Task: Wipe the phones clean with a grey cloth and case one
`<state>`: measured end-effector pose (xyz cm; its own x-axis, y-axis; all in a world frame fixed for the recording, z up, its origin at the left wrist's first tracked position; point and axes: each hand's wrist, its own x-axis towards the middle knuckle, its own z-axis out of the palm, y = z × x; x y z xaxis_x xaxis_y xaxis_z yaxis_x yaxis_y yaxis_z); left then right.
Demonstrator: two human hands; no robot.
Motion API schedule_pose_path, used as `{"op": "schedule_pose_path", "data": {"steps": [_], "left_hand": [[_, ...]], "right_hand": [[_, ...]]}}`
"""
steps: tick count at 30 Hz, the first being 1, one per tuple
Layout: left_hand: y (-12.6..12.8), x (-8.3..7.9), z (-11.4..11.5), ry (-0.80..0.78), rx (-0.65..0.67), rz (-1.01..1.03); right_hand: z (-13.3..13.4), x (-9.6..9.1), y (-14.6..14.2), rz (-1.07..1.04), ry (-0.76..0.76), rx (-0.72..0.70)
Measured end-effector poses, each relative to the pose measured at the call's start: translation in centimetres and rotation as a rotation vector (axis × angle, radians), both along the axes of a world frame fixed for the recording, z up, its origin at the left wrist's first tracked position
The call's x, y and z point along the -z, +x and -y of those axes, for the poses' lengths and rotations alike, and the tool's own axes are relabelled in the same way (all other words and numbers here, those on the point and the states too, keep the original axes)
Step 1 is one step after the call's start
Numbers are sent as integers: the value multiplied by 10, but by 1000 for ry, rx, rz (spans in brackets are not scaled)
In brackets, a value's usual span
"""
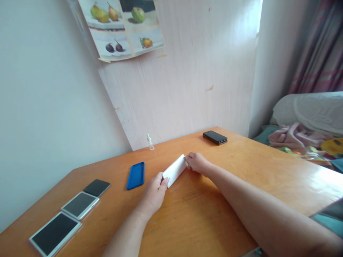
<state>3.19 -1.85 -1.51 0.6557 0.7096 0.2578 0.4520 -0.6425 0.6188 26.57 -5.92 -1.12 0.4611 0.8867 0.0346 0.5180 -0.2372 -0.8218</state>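
A white smartphone [174, 170] is held up at a tilt over the wooden table, its pale back facing me and a small dark camera spot at its upper right corner. My left hand [155, 192] grips the lower left end, thumb across the back. At the opposite end, beside the camera corner, my right hand [197, 162] has its fingers pinched together; a small greyish bit shows at the fingertips, too small to name. An empty blue phone case [135, 175] lies open side up to the left of the phone.
Along the left lie two white-edged devices [55, 233] [80, 205] and a dark one [97, 187], in a row. A clear pump bottle [150, 142] stands by the wall. Stacked dark phones [214, 137] rest at the back right of the table [193, 221]. Beyond is a bed with a pink blanket [297, 137].
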Motion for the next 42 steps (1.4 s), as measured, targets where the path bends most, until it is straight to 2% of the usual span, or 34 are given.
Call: {"op": "schedule_pose_path", "data": {"steps": [8,15,19,24,29,33,42], "left_hand": [[3,9,-3,-208,-52,207],[6,6,4,-317,-139,254],[7,4,9,-366,-99,249],[8,5,12,-184,-176,77],[7,1,12,-52,-119,-35],[5,0,11,90,-165,-121],[4,-1,18,165,-180,-274]], "right_hand": [[1,0,-6,230,11,-67],[-4,9,-10,341,-23,-55],[-3,9,-14,367,-35,-62],[0,6,-17,382,-36,-57],[0,6,-15,392,-26,-41],[-1,5,-11,411,-12,-56],[7,0,-16,512,29,-106]]}}
